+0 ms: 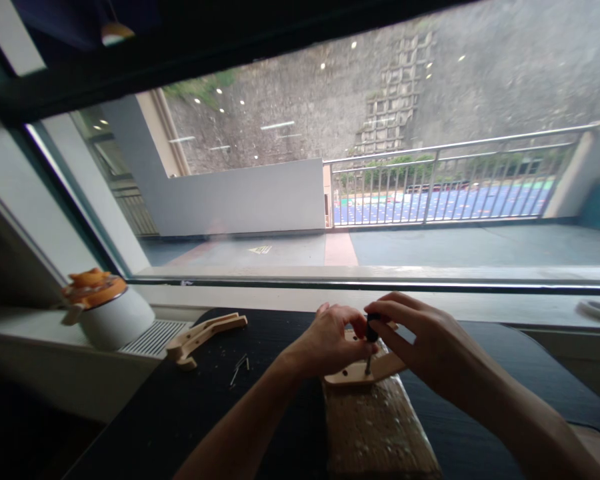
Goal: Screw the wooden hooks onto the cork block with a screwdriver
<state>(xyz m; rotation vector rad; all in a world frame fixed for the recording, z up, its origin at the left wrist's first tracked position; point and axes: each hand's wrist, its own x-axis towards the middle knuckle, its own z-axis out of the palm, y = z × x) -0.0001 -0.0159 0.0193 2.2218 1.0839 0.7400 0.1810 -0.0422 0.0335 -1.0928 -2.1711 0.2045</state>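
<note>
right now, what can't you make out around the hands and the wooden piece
Head view only:
screwdriver: tip too small to tell what it meets; right hand covers the handle.
wooden piece: far end hidden under the left hand, whose grip cannot be told.
small metal bits: too small to tell screws from nails.
brown block: cut off by the bottom edge.

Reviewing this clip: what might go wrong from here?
1. The screwdriver, upright in the right hand, might slip and jab the left hand, which is close beside its tip.
2. The wooden piece rests only on the far end of the block and might shift under pressure.
</note>
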